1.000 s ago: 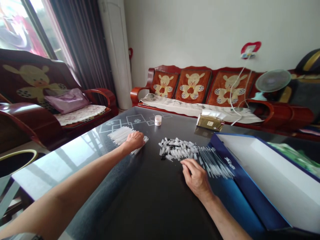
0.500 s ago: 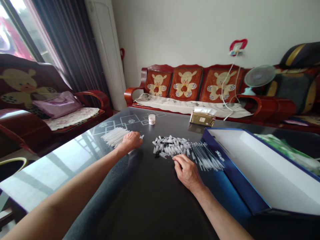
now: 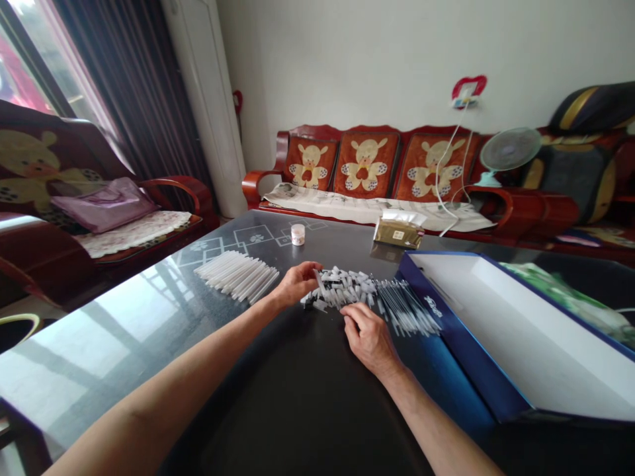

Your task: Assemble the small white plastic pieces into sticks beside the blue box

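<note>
My left hand [image 3: 298, 283] reaches to the left edge of a heap of small translucent white and black plastic caps [image 3: 347, 284]. Its thumb and fingers close around a pale, slanted cap [image 3: 320, 283] at the heap's edge. My right hand [image 3: 370, 336] rests at the near side of the heap, thumb and fingers pinched together; whatever lies between them is hidden. Left of the heap lies a row of thin white tubes [image 3: 238, 276], side by side. On the right, a bundle of slim dark rods with clear ends [image 3: 409, 309] touches the heap.
A blue box with a white inside [image 3: 479, 360] takes up the table's right side, a green-and-white bag [image 3: 565, 301] beyond it. Farther back stand a small white tub [image 3: 297, 235] and a gold tissue pack [image 3: 398, 231]. Red wooden sofas [image 3: 260, 187] surround the dark glossy table [image 3: 288, 403].
My left hand has moved right, from the white tubes to the cap heap, uncovering the right end of the tube row. My right hand has stayed almost where it was.
</note>
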Motion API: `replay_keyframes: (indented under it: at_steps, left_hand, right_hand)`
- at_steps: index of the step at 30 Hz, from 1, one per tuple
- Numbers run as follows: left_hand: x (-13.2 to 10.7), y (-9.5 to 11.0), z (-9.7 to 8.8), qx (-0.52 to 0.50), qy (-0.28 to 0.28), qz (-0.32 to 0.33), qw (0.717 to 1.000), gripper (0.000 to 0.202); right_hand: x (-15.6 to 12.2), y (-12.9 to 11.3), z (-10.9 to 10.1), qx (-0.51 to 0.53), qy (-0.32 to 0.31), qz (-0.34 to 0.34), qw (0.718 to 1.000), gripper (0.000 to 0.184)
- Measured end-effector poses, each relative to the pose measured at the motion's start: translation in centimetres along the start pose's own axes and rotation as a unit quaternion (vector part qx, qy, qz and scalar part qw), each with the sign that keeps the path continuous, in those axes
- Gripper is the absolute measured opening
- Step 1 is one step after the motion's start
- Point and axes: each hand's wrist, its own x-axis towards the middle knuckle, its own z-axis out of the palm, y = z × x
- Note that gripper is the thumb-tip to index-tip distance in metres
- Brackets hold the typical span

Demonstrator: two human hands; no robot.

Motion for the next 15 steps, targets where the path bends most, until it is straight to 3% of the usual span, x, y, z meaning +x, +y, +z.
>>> replay_keyframes:
  at_steps: [2, 4, 7, 10, 15]
  left_hand:
    - [0.3, -0.1, 0.1, 0.152, 0.049, 0.050, 0.986, 0.031]
    - [0.7, -0.1, 0.1, 0.282, 0.084, 0.095, 0.951, 0.025]
    - [1.1, -0.5, -0.2, 0.404, 0.118, 0.142, 0.896, 0.031]
    - [1.7, -1.5, -0.6, 0.419, 0.141, 0.179, 0.879, 0.033]
    - [2.7, -3.7, -0.9, 0.338, 0.148, 0.208, 0.906, 0.035]
  right_hand:
    - [0.0, 0.1, 0.0, -0.002, -0.005, 0.001, 1.000, 0.023]
    - [0.0, 0.1, 0.1, -0.005, -0.010, 0.007, 1.000, 0.023]
    - [0.0, 0.3, 0.2, -0.009, -0.012, 0.013, 1.000, 0.023]
    - [0.0, 0.4, 0.2, -0.010, -0.005, 0.015, 1.000, 0.022]
    - [0.1, 0.2, 0.2, -0.022, -0.006, 0.013, 1.000, 0.021]
